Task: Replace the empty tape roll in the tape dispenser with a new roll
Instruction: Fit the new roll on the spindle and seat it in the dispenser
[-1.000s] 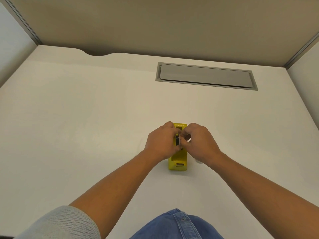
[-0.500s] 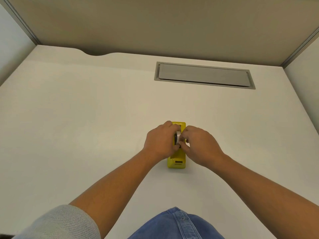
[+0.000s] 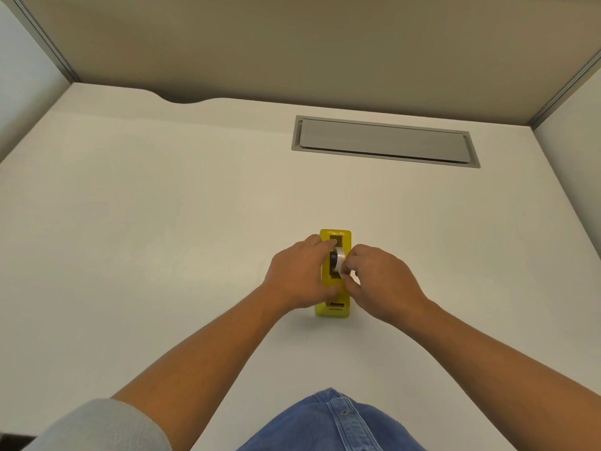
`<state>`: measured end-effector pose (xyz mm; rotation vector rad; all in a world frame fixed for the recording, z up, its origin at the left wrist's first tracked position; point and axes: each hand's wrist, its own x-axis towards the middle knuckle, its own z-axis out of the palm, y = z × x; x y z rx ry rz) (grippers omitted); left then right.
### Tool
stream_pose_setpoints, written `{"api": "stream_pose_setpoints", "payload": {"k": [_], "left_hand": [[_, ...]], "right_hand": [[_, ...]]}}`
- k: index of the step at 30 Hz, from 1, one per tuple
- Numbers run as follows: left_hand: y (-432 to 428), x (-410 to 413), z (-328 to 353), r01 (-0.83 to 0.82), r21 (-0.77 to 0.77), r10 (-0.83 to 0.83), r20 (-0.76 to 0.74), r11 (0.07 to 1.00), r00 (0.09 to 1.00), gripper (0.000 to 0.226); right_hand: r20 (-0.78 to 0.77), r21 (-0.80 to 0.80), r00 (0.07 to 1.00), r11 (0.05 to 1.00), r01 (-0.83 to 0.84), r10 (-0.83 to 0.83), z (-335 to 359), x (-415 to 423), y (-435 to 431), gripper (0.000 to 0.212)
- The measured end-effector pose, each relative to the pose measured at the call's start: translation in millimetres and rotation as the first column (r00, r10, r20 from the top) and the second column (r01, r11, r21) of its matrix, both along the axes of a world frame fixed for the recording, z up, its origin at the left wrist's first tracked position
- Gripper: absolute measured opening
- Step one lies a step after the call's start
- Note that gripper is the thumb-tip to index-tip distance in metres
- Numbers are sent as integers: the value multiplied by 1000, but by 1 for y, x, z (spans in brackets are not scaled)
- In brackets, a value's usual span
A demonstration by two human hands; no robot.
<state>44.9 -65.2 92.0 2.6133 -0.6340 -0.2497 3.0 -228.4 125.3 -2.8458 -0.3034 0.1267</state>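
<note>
A yellow tape dispenser (image 3: 335,312) stands lengthwise on the white desk (image 3: 162,239) in the middle of the view. A whitish tape roll (image 3: 340,258) on a black hub sits upright over the dispenser's open slot. My left hand (image 3: 299,275) wraps the dispenser's left side, with its fingertips at the roll. My right hand (image 3: 380,281) pinches the roll's right edge with thumb and fingers. Whether the roll rests fully in the slot is hidden by my fingers.
A grey cable hatch (image 3: 383,141) is set into the desk at the back right. Beige partition walls (image 3: 325,43) close off the back and both sides. My blue jeans (image 3: 335,421) show at the desk's near edge.
My hands have parted a little, so the whitish roll and its black hub show between them above the slot. The dispenser has stayed where it was.
</note>
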Motion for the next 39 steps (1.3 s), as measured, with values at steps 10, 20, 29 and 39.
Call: {"api": "stream_pose_setpoints", "payload": {"k": [10, 20, 29, 39], "left_hand": [[2, -20, -7, 38, 163, -48, 60, 986, 997, 105], [-5, -25, -8, -28, 166, 14, 82, 986, 997, 108], [-6, -22, -6, -25, 200, 1, 117, 979, 993, 108], [-7, -22, -8, -27, 192, 5, 116, 981, 993, 105]], "right_hand": [[15, -38, 999, 998, -45, 45, 5, -4, 4, 17], [-15, -88, 984, 981, -176, 175, 3, -36, 8, 23], [16, -120, 982, 976, -184, 187, 2, -46, 6, 8], [62, -61, 987, 987, -147, 151, -2, -44, 12, 4]]}}
